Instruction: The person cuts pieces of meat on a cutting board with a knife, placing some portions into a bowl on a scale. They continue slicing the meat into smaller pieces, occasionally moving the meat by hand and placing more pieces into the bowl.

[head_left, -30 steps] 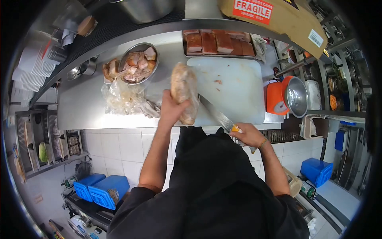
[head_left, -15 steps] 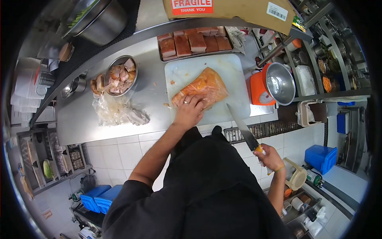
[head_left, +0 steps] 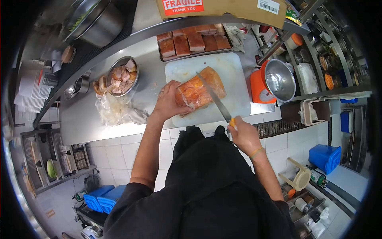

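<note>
A large orange-brown slab of meat [head_left: 199, 91] lies on the white cutting board [head_left: 236, 101], with clear film clinging to its left end. My left hand [head_left: 169, 99] rests against that left end, thumb and fingers spread around it. In my right hand [head_left: 243, 134] is the yellow handle of a long knife [head_left: 218, 102]. The blade runs up and left across the meat, its tip near the meat's upper edge; whether it touches the surface I cannot tell.
Behind the board is a tray [head_left: 195, 55] of meat blocks. Left of it stand a steel bowl [head_left: 136, 81] of meat pieces and a crumpled plastic bag [head_left: 115, 110]. An orange scale [head_left: 257, 88] with a metal bowl [head_left: 280, 81] stands right. A shelf edge crosses above the counter.
My right hand has brought the knife up and left, over the meat. My left hand has shifted from the meat's lower part to its left end. The meat has turned slightly.
</note>
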